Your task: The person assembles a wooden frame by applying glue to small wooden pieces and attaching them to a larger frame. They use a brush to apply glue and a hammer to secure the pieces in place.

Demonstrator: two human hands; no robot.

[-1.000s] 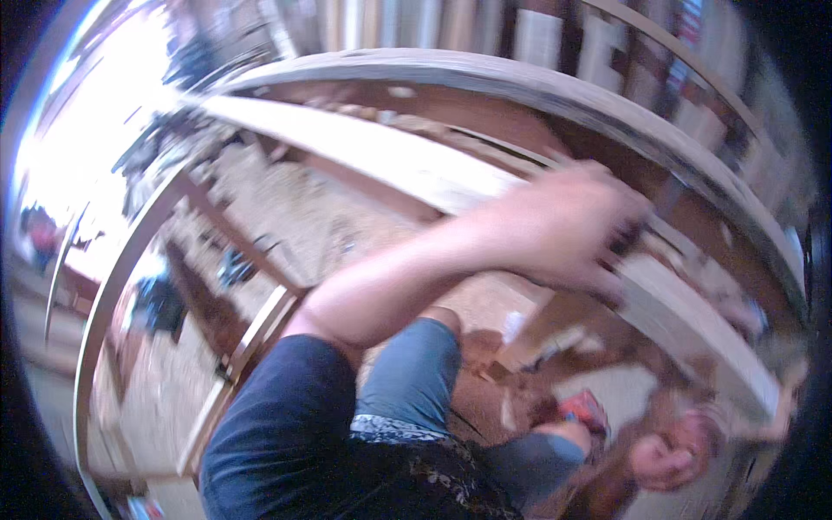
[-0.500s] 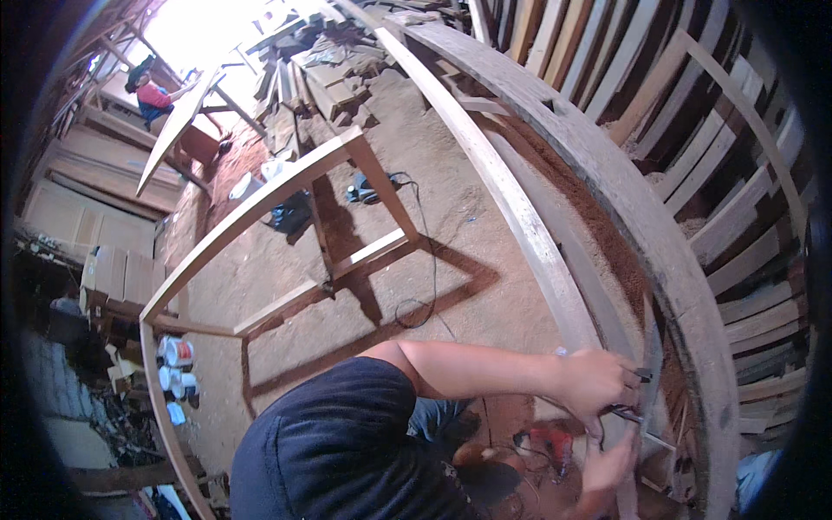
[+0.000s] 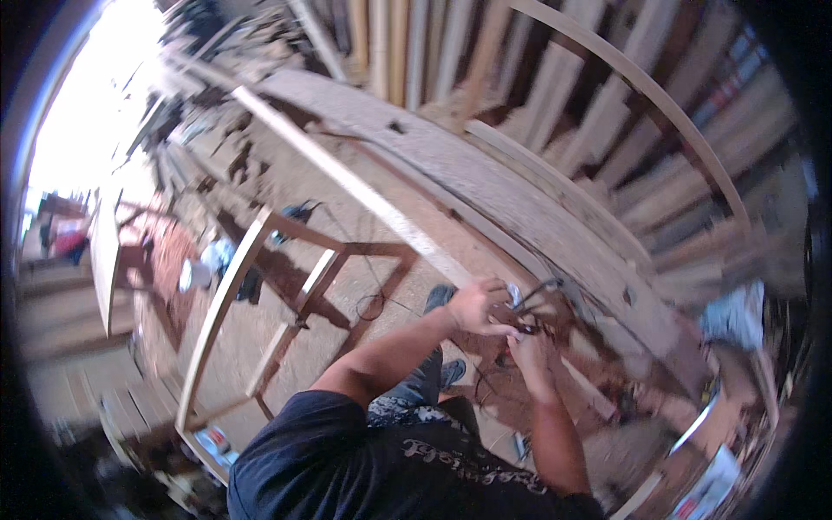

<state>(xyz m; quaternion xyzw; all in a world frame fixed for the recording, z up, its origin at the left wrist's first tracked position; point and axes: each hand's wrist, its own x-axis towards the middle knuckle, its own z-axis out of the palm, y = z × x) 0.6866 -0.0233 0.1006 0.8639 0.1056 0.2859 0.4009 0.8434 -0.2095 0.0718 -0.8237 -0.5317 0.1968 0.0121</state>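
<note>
At the near side, a black T-shirt with pale lettering [image 3: 442, 455] is worn by the person, and both bare forearms are extended toward the middle of the scene. The right hand [image 3: 535, 354] is held just beside the left, its fingers closed around the lower part of a dark, slender tool with thin projecting parts [image 3: 551, 285]; the tool's exact kind cannot be told. The left hand [image 3: 479, 307] is placed slightly farther off, with its fingers bent and drawn narrow against the tool; whether it is also gripped there cannot be told. The tool is thus positioned between the hands, by the near end of a long, pale, straight wooden plank [image 3: 347, 184]; contact between hand and plank cannot be made out. To the left, an open, pale brown wooden frame with a curved upright [image 3: 226, 288] is stood on the brown earthen floor [image 3: 381, 260], over which a thin dark cable [image 3: 371, 305] is looped. To the right, a pale blue crumpled sheet [image 3: 732, 314] is seen. Beyond the plank, a broad, thick, grey wooden slab [image 3: 511, 204] is stretched obliquely. Farther right, long timber boards [image 3: 546, 104] are leaned in rows. At the far left, a blurred person in red [image 3: 68, 243] is seen.
</note>
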